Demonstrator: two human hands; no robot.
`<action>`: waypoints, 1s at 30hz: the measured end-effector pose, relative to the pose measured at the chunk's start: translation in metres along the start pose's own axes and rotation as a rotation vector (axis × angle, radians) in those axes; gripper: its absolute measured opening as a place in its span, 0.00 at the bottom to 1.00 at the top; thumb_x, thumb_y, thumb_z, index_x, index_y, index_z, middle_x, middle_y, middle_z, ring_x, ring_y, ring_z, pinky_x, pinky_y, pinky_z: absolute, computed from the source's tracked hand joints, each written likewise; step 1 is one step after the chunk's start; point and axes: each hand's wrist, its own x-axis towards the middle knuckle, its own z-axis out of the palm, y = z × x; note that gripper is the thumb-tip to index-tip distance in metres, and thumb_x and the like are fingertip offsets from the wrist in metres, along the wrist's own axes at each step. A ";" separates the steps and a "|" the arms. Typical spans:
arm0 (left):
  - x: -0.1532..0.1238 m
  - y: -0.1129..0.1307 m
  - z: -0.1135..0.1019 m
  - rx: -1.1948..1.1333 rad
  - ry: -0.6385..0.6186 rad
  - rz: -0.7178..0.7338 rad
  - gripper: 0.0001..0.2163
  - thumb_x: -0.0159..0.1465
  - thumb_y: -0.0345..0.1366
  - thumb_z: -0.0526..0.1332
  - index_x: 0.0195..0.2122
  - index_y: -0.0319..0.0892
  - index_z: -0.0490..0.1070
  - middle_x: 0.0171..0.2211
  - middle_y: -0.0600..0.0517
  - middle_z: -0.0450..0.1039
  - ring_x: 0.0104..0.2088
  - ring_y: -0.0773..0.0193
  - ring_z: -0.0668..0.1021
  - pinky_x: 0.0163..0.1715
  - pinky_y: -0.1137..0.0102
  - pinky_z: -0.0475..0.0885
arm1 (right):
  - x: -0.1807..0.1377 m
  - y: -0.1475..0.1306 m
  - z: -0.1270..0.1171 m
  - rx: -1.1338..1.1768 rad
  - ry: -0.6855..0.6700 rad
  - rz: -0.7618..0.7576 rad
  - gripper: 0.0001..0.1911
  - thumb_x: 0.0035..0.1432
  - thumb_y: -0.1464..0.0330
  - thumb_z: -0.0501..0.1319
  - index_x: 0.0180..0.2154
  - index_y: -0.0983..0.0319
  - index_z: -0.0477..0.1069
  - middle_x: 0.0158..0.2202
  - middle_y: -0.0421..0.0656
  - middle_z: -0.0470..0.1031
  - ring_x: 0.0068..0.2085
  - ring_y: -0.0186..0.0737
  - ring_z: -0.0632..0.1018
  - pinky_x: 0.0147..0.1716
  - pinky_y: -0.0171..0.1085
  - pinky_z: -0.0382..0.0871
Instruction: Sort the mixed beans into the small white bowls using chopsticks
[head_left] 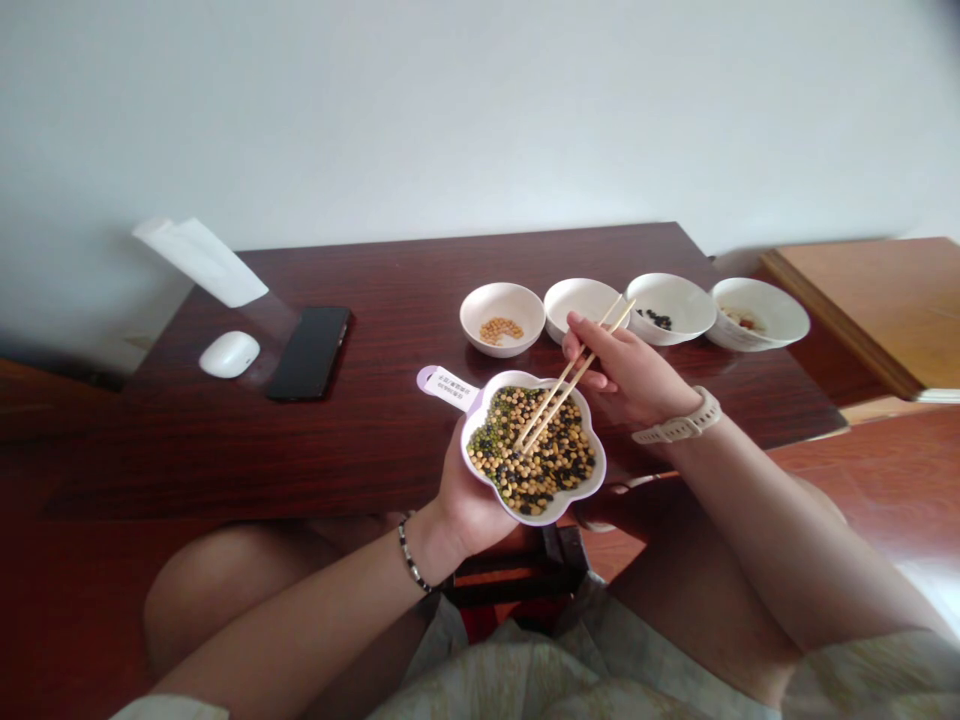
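- Right hand (pixel 630 375), centre right of the frame: closed around a pair of chopsticks (pixel 574 375), whose tips are lowered into the mixed beans (pixel 536 450). Whether a bean is pinched cannot be told.
- Left hand (pixel 465 495), lower centre: cupped under the flower-shaped bowl (pixel 551 517), holding it at the near edge of the table (pixel 375 430).
- Small bowls, in a row at upper right: first bowl (pixel 480 300) holds a small heap of yellow beans; second bowl (pixel 581 297) shows no contents; third bowl (pixel 679 300) holds a few black beans; fourth bowl (pixel 772 305) holds a few pale pieces.
- Status, as judged: little has been set apart, and the bulk remains mixed in the held bowl.
- Upper left: phone (pixel 309 350) and mouse (pixel 229 353).
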 end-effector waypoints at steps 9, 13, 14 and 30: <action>0.000 -0.001 -0.001 -0.013 0.001 0.030 0.24 0.68 0.52 0.50 0.56 0.45 0.74 0.57 0.47 0.75 0.58 0.48 0.76 0.61 0.50 0.67 | -0.001 -0.003 0.000 0.025 -0.008 0.010 0.25 0.74 0.51 0.62 0.31 0.62 0.70 0.16 0.33 0.53 0.19 0.27 0.51 0.19 0.33 0.44; 0.001 -0.001 -0.002 -0.010 0.028 0.010 0.24 0.67 0.53 0.52 0.55 0.45 0.74 0.56 0.45 0.75 0.58 0.47 0.76 0.61 0.50 0.67 | -0.002 -0.005 0.002 0.072 0.012 -0.015 0.24 0.70 0.50 0.67 0.30 0.61 0.68 0.18 0.32 0.53 0.19 0.26 0.50 0.18 0.33 0.44; 0.001 0.000 -0.002 -0.010 0.034 0.004 0.24 0.67 0.53 0.52 0.55 0.45 0.74 0.56 0.45 0.76 0.58 0.47 0.76 0.61 0.50 0.67 | -0.002 -0.006 0.002 0.075 0.030 -0.031 0.25 0.69 0.49 0.68 0.30 0.60 0.68 0.19 0.32 0.53 0.20 0.27 0.50 0.18 0.34 0.44; -0.001 0.000 -0.003 0.003 0.016 -0.010 0.25 0.67 0.53 0.51 0.57 0.45 0.73 0.56 0.44 0.75 0.59 0.43 0.75 0.61 0.44 0.65 | 0.018 0.000 -0.019 0.115 0.475 -0.406 0.24 0.66 0.47 0.67 0.31 0.57 0.64 0.27 0.37 0.61 0.21 0.30 0.60 0.16 0.37 0.47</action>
